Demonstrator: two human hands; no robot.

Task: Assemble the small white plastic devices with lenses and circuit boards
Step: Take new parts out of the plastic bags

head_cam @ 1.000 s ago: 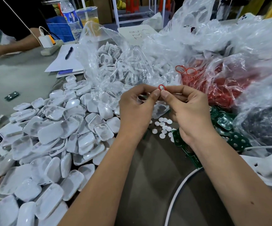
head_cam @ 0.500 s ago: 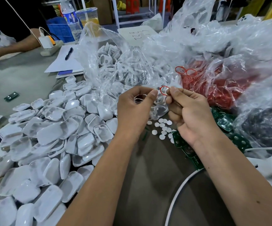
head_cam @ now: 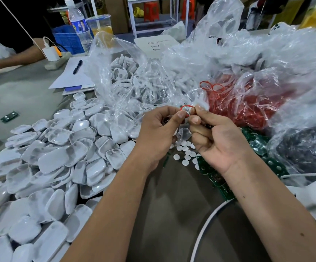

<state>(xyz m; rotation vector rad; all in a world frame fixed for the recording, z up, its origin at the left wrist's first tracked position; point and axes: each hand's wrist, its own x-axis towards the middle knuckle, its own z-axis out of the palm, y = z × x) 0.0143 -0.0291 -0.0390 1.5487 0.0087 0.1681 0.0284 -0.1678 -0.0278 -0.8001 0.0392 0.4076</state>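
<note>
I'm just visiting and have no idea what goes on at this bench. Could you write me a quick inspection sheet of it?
Surface: grey table, mostly covered.
Job's things: heap of white shells; white discs; green circuit boards; bag of red rings; bag of white frames.
Clutter: papers with pen, water bottle, lone green board.
Fingers: left hand and right hand together pinch a red ring on a small part.
Cables: white cable at the front; charger on a power strip.
Surroundings: another person's arm, blue basket.
</note>
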